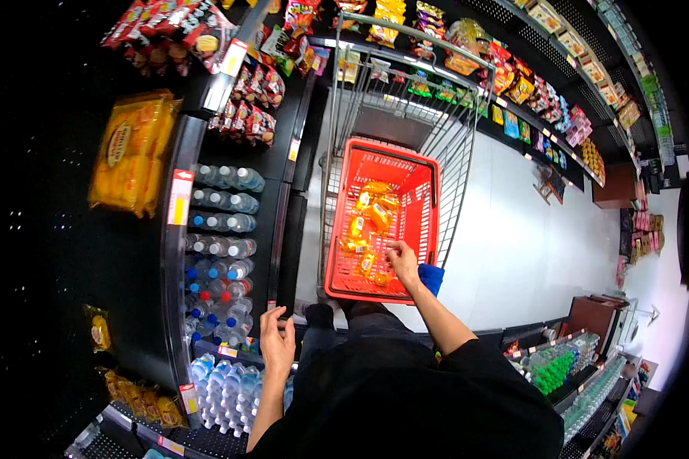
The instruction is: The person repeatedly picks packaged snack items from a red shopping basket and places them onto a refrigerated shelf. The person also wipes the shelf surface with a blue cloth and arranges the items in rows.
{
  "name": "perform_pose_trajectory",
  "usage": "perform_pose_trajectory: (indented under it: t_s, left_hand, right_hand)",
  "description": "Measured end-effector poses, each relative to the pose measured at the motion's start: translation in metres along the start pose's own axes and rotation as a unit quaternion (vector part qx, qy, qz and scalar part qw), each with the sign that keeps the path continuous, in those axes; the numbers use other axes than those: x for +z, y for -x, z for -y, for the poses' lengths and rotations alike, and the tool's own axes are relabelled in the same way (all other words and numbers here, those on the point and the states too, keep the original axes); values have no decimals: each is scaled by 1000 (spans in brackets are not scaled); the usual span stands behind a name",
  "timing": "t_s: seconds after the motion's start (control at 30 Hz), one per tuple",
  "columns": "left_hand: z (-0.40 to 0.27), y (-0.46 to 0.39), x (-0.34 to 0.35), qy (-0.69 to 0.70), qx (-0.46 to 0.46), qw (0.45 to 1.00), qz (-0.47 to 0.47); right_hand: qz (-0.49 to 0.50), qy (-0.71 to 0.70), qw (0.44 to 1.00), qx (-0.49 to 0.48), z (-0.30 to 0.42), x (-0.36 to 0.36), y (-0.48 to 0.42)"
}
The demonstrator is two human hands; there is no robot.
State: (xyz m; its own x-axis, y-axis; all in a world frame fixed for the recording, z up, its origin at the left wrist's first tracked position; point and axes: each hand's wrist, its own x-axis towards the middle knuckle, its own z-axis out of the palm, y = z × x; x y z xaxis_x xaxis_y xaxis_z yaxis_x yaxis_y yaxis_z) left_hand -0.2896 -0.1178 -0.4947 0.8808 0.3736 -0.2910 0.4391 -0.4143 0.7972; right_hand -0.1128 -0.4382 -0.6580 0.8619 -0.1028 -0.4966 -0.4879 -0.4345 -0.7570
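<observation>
A red plastic shopping basket [428,229] rests in a wire shopping cart [465,149] in front of me. Several small yellow-orange snack packets [380,215] lie loose on its slatted bottom. My right hand [403,263] hangs over the basket's near right part, fingers loosely bent, with nothing visible in them. Beside the shelf on my left, my left hand [277,341] is raised with fingers apart and holds nothing. Rows of clear water bottles [242,202] with white, blue and red caps stand near it. A single yellow-orange packet [99,330] lies on the upper shelf at far left.
A large yellow multipack [132,152] sits on the left shelf, above a row of similar packets [140,396]. Red snack bags [172,37] pile up at the back left. Snack shelves [508,106] curve behind the cart. White floor [499,224] stretches to the right.
</observation>
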Motion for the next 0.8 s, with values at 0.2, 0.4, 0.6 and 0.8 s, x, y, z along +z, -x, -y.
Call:
perform_pose_trajectory:
  t_s: [0.2, 0.4, 0.6, 0.8]
  left_hand:
    - [15, 0, 22, -3, -71, 997, 35]
    - [42, 15, 43, -4, -111, 993, 49]
    - [53, 23, 58, 15, -172, 983, 64]
    - [63, 17, 68, 20, -181, 980, 79]
  right_hand:
    - [48, 237, 969, 49, -90, 10, -43]
    - [142, 347, 911, 173, -79, 55, -49]
    - [154, 367, 895, 203, -82, 93, -64]
    - [114, 324, 916, 209, -120, 107, -82]
